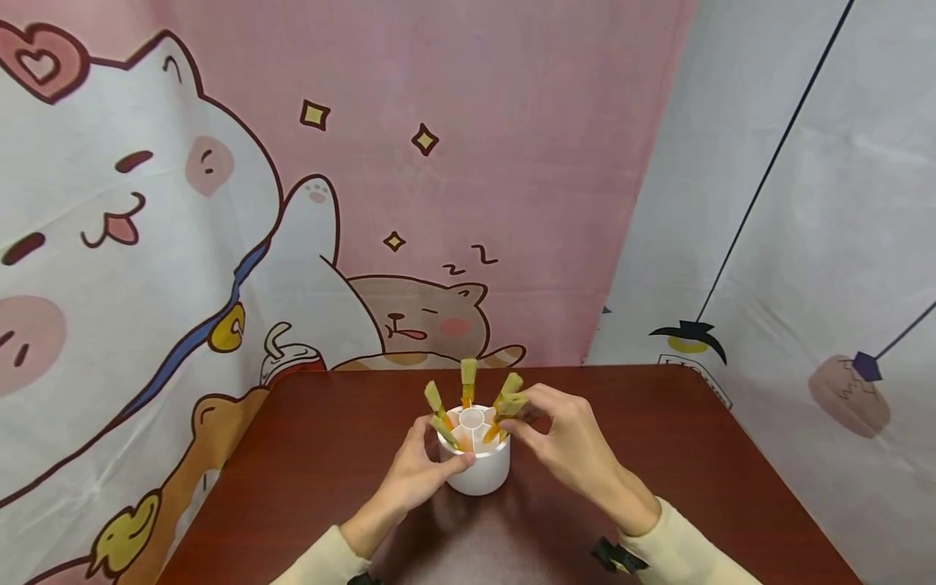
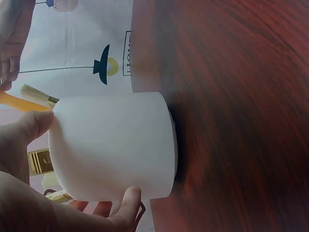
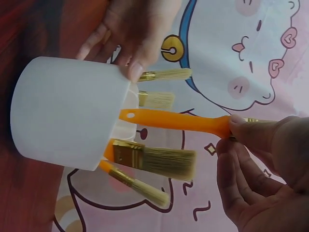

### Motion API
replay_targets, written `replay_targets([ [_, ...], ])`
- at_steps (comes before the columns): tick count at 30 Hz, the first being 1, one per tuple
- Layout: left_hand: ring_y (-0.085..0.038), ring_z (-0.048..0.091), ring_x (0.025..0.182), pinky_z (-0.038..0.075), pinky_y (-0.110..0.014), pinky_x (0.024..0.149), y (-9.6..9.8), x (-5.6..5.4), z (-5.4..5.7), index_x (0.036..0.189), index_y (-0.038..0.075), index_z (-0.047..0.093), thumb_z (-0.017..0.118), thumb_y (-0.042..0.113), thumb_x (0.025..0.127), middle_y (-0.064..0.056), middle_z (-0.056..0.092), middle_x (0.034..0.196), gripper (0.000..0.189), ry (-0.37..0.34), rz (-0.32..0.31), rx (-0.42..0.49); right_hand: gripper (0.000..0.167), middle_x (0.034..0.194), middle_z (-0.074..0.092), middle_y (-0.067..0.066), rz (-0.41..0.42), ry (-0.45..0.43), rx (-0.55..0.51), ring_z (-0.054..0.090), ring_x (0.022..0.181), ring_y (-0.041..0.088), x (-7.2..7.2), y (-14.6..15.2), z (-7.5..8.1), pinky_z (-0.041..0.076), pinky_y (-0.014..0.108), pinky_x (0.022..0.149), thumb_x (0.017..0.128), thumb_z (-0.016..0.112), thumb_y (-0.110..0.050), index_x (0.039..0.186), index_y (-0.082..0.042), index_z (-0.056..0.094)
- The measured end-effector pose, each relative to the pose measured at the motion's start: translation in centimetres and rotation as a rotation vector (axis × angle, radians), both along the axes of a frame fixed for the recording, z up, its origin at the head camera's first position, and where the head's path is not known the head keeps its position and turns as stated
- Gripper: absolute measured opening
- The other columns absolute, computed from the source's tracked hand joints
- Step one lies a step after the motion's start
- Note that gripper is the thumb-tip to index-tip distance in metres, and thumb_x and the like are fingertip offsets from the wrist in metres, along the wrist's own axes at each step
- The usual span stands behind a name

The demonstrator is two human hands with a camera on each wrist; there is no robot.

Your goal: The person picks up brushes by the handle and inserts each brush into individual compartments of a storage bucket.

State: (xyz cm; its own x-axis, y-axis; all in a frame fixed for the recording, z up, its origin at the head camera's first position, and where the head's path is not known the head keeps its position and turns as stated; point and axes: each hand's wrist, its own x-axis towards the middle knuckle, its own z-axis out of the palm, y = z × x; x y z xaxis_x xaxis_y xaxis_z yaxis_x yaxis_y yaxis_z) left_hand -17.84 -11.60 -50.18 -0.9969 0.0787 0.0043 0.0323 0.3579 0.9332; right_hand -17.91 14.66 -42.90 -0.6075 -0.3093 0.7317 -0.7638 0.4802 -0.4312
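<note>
A white round holder [image 1: 478, 478] with a divided top stands on the table. My left hand [image 1: 418, 473] grips it, thumb near the rim and fingers around the side. My right hand [image 1: 569, 443] pinches a paintbrush [image 3: 178, 121] near its metal band. In the right wrist view, this brush's orange handle points at the holder, with the holed tip at the opening; whether it is inside I cannot tell. Several other paintbrushes stand bristles up in the compartments, among them a wide one [image 3: 169, 162] and a narrow one [image 3: 145, 191]. My right fingers partly hide the held brush's bristles.
The dark red-brown wooden table [image 1: 329, 487] extends around the holder on both sides. Behind it hangs a pink and white cloth [image 1: 512, 162] printed with cartoon cats. A light sleeve [image 1: 676, 544] covers the right forearm.
</note>
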Motion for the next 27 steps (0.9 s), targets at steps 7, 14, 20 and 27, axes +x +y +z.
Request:
replay_targets([
  [7, -0.032, 0.068, 0.130, 0.056, -0.040, 0.097, 0.0, 0.0, 0.0, 0.158, 0.009, 0.055, 0.101, 0.032, 0.091, -0.018, 0.065, 0.158, 0.085, -0.001, 0.003, -0.004, 0.035, 0.100, 0.083, -0.006, 0.004, 0.014, 0.040, 0.080, 0.085, 0.007, -0.8, -0.7, -0.9, 0.068, 0.030, 0.078, 0.086, 0.101, 0.001, 0.110, -0.016, 0.083],
  [14, -0.034, 0.069, 0.127, 0.056, -0.037, 0.093, -0.1, 0.0, 0.0, 0.158, 0.007, 0.054, 0.101, 0.030, 0.091, -0.019, 0.065, 0.156, 0.085, -0.002, -0.009, 0.021, 0.034, 0.102, 0.082, -0.001, 0.042, 0.044, 0.064, 0.080, 0.085, 0.010, -1.1, -1.1, -1.3, 0.069, 0.031, 0.075, 0.085, 0.100, 0.005, 0.108, -0.011, 0.082],
  [20, -0.034, 0.068, 0.125, 0.056, -0.036, 0.089, 0.0, 0.0, 0.1, 0.160, 0.006, 0.053, 0.100, 0.030, 0.092, -0.020, 0.063, 0.155, 0.086, -0.006, -0.012, 0.018, 0.034, 0.101, 0.083, -0.004, -0.027, 0.101, 0.148, 0.077, 0.086, 0.012, -1.2, -1.4, -1.6, 0.057, 0.034, 0.081, 0.084, 0.104, -0.004, 0.106, -0.015, 0.082],
  [27, -0.035, 0.070, 0.125, 0.057, -0.036, 0.088, 0.0, 0.0, 0.0, 0.159, 0.006, 0.053, 0.101, 0.029, 0.092, -0.021, 0.064, 0.153, 0.086, -0.005, -0.022, 0.032, 0.035, 0.101, 0.084, -0.006, -0.086, 0.157, 0.226, 0.077, 0.094, 0.014, -1.3, -1.6, -2.7, 0.056, 0.041, 0.089, 0.080, 0.108, -0.011, 0.101, -0.017, 0.081],
])
